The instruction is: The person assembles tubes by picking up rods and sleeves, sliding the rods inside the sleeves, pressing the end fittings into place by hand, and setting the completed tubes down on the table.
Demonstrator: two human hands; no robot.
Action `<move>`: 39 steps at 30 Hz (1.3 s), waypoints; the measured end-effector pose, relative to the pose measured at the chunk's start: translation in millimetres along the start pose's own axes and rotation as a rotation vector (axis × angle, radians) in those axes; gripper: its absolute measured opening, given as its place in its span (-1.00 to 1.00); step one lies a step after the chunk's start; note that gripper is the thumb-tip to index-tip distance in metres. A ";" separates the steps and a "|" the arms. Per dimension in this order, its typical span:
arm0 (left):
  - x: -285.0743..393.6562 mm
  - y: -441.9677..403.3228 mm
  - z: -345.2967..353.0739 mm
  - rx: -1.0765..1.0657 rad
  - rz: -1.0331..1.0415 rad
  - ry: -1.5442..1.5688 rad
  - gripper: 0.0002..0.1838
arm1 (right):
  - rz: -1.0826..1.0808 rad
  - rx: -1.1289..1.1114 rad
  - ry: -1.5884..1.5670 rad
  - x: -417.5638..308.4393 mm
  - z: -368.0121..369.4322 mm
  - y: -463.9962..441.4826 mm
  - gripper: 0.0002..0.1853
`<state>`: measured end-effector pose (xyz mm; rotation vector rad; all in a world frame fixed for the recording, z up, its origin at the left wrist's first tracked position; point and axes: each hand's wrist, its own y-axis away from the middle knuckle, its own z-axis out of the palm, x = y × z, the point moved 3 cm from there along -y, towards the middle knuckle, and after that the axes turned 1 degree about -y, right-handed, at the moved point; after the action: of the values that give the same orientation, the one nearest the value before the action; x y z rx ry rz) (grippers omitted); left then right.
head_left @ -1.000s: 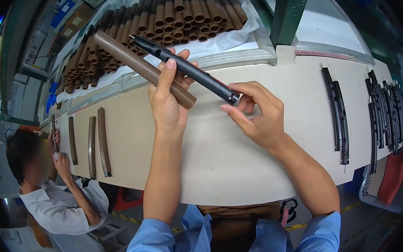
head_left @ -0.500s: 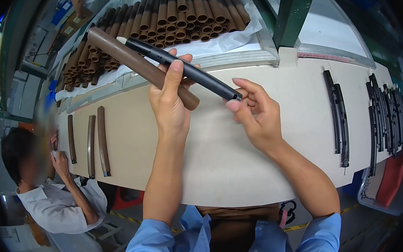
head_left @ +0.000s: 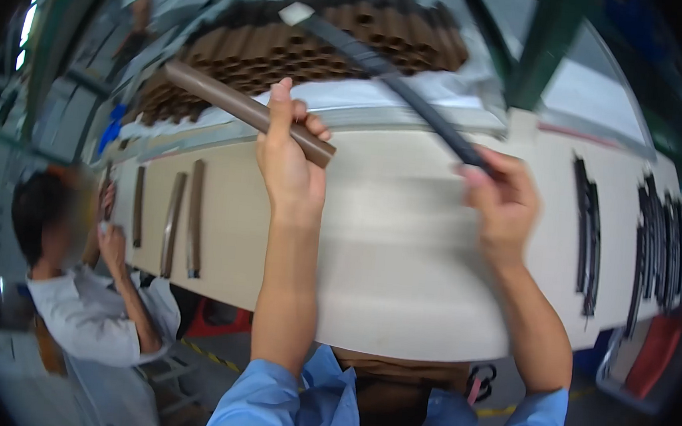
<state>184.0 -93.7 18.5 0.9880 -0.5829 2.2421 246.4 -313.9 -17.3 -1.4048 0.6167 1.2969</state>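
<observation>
My left hand (head_left: 293, 157) is closed around a brown tube (head_left: 222, 95), which slants up to the left above the table. In my right hand (head_left: 505, 210) the lower end of a slim black rod (head_left: 406, 98) is pinched; motion blurs it. A white tip (head_left: 296, 14) shows at the rod's far end, in front of the stacked tubes. Rod and tube are apart. Below both hands lies the pale tabletop (head_left: 400, 274).
Many brown tubes (head_left: 305, 62) are stacked at the back on white sheeting. Several brown pieces (head_left: 196, 218) lie at left, near a co-worker (head_left: 93, 314). Black rods (head_left: 587, 240) lie at right. A green post (head_left: 541, 60) rises behind, and a plastic bin (head_left: 613, 363) stands lower right.
My right hand has drawn the black rod away from my left hand, to the right. The brown tube stays in my left hand. The view has shifted slightly.
</observation>
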 end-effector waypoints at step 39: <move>59.6 -38.7 -33.2 -0.126 -0.169 0.828 -0.52 | -0.717 -0.347 0.297 -60.4 -0.9 9.6 -0.66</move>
<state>162.1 -24.9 49.2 -0.0028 -0.2424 2.1731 221.8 -334.3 34.8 -1.8917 0.0389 0.6369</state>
